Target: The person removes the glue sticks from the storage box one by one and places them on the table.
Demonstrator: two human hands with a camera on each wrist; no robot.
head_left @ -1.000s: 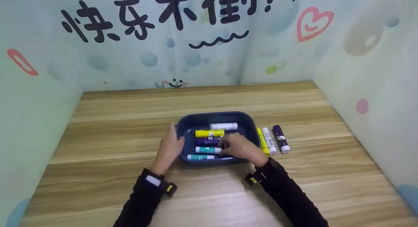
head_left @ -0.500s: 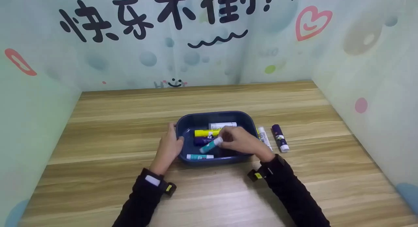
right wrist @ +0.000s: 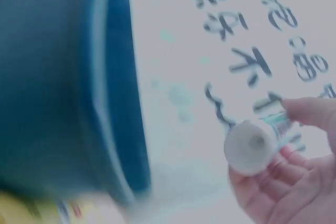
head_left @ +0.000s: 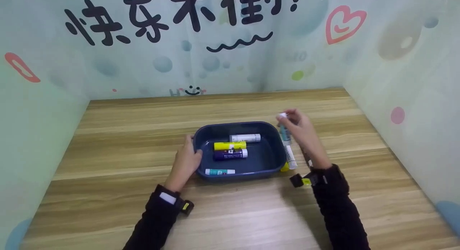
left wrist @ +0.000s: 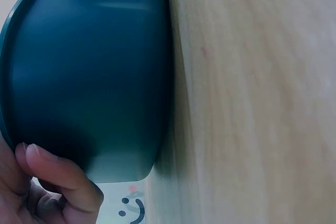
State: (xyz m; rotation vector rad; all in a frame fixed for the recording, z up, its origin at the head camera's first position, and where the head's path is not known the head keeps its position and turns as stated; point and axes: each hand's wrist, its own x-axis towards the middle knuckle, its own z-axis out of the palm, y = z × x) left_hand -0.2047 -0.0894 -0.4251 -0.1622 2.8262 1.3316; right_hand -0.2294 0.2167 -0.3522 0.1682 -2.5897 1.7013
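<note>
right hand (head_left: 305, 136): fingers pinching a teal glue stick (head_left: 285, 135) beside the tub (head_left: 264, 160) | left hand (head_left: 187, 162): fingers clamped on tub | imo go gently, don't clip the white stick (head_left: 290, 158)

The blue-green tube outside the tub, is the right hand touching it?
Touching. The right wrist view shows the right hand pinching the blue-green tube between its thumb and fingers.

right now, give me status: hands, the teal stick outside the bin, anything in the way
Left hand holds dark blue bin. Right hand pinches teal stick, outside bin. Possibly in the way: white stick lying beside bin.
</note>
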